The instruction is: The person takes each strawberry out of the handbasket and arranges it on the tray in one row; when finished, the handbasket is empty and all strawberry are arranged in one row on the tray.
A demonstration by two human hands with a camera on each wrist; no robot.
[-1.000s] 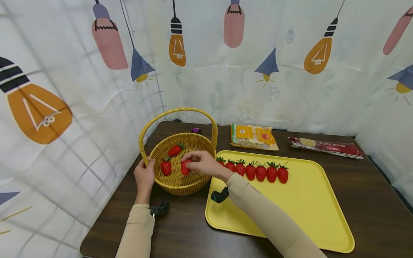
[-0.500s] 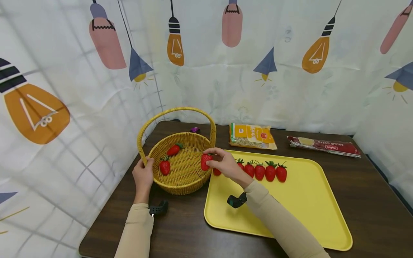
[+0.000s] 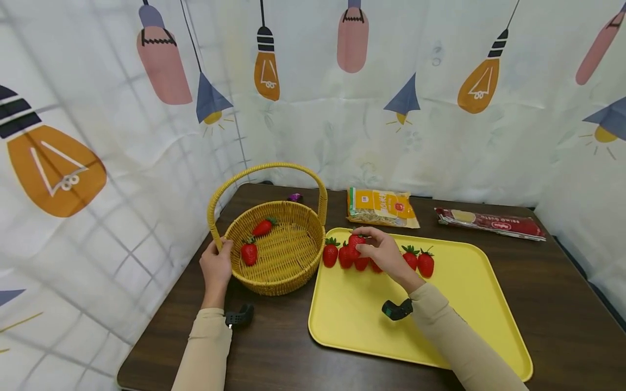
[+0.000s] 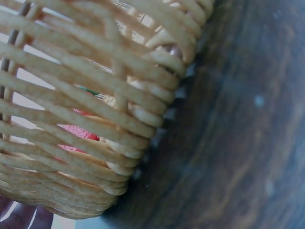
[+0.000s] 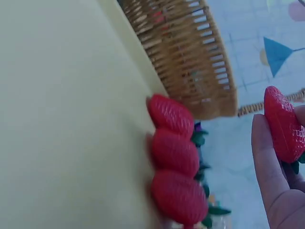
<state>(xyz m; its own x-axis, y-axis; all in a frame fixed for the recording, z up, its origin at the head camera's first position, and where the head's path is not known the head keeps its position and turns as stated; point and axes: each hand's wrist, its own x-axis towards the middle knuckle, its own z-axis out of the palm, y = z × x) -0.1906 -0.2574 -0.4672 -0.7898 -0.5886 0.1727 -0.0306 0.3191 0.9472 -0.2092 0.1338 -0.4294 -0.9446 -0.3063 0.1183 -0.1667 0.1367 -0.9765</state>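
Observation:
My left hand (image 3: 217, 266) grips the rim of the yellow wicker basket (image 3: 279, 289) at its left side, by the foot of the tall handle. Two strawberries, one (image 3: 249, 253) upright and one (image 3: 262, 227) on its side, lie in the basket. Over the yellow tray (image 3: 362, 320), my right hand (image 3: 386, 255) pinches a strawberry (image 5: 281, 125) between thumb and fingers. Below it, a row of strawberries (image 3: 330, 253) runs along the tray's far side, partly covered by the hand. In the left wrist view, red shows through the basket's weave (image 4: 138, 114).
Behind the tray lie a yellow-orange food packet (image 3: 381, 207) and a long dark red packet (image 3: 491, 222). A small purple wrapped item (image 3: 295, 197) is behind the basket. A patterned curtain (image 3: 313, 130) borders the dark wooden table (image 3: 274, 342).
My right hand has carried the strawberry out of the basket, rightward to above the row on the tray. The left hand keeps its grip on the basket.

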